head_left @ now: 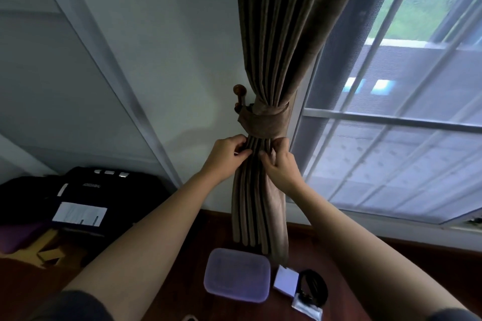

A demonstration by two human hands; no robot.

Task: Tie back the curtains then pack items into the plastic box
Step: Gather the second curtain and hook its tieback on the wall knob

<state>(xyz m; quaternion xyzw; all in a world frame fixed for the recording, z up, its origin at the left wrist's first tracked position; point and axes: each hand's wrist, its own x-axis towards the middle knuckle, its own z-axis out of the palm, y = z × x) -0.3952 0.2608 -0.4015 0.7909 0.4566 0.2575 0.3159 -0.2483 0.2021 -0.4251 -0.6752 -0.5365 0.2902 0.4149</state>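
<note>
A brown pleated curtain (276,34) hangs beside the window, gathered by a matching fabric tieback (263,124) looped onto a wooden wall hook (239,94). Just below the tieback, my left hand (229,151) pinches the curtain's left folds. My right hand (279,161) pinches the right folds at the same height. On the dark wooden floor below lies a purple plastic box (236,273) with its lid on. Beside it are a small white packet (286,281), a coiled black belt (313,286) and a clear plastic bag (307,307).
A large window (391,125) with white bars and a mesh screen fills the right side. Black bags and a black case with a white paper label (78,211) sit on the floor at the left, next to a cardboard piece (49,250). A white wall lies behind the curtain.
</note>
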